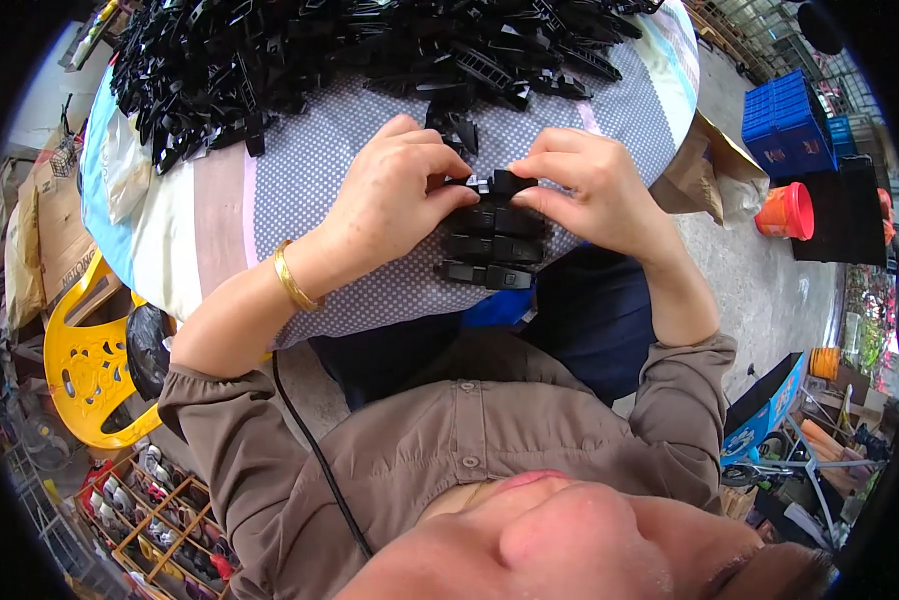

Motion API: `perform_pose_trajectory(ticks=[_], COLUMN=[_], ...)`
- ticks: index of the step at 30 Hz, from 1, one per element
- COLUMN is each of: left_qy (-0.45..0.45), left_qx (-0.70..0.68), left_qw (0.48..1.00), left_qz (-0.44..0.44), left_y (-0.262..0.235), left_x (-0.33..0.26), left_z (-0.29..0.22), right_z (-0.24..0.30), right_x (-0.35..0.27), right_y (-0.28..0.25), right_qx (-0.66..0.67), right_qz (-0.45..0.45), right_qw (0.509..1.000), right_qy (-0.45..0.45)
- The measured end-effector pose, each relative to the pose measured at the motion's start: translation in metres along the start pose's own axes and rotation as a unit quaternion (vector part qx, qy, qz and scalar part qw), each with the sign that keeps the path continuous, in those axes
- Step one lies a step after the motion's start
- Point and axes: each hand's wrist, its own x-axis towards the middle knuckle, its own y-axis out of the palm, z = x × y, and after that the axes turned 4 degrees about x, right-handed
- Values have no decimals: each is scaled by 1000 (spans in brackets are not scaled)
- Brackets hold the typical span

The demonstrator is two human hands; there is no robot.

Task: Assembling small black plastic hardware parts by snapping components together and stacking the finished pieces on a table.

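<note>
My left hand and my right hand meet over a small black plastic clip, and the fingertips of both pinch it at its ends. Just below it, several similar black clips lie in a neat row on the dotted grey cloth of the table. A gold bangle circles my left wrist. A big heap of loose black plastic parts covers the far part of the table, beyond both hands.
A yellow plastic chair stands at the left, with a compartmented wooden crate below it. At the right are blue crates, an orange bucket and a concrete floor. A black cable runs down my shirt.
</note>
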Motion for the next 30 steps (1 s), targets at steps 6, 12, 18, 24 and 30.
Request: perform_pose_trajectory(ticks=[6,12,18,24,30], left_qy=[-75,-89,-91,-94,-81], left_qx=[-14,-17,-30,-32,-43], left_qw=[995,993,993,993,995], left_qz=[66,71,70,69,47], left_y=[1,0,-1,0,1], left_x=[-2,-1,-3,-3,-3], left_z=[-6,-6,-2,1,2], right_z=[9,4,-6,0,-3], right_x=[-6,-6,-14,-3,-1], right_y=[1,-1,-22,-5,-9], right_qx=[-72,-58,-56,-42,-45], right_qz=[-5,4,-66,-21,6], right_qw=[997,998,996,999,999], right_qy=[-34,-32,10,-13,-9])
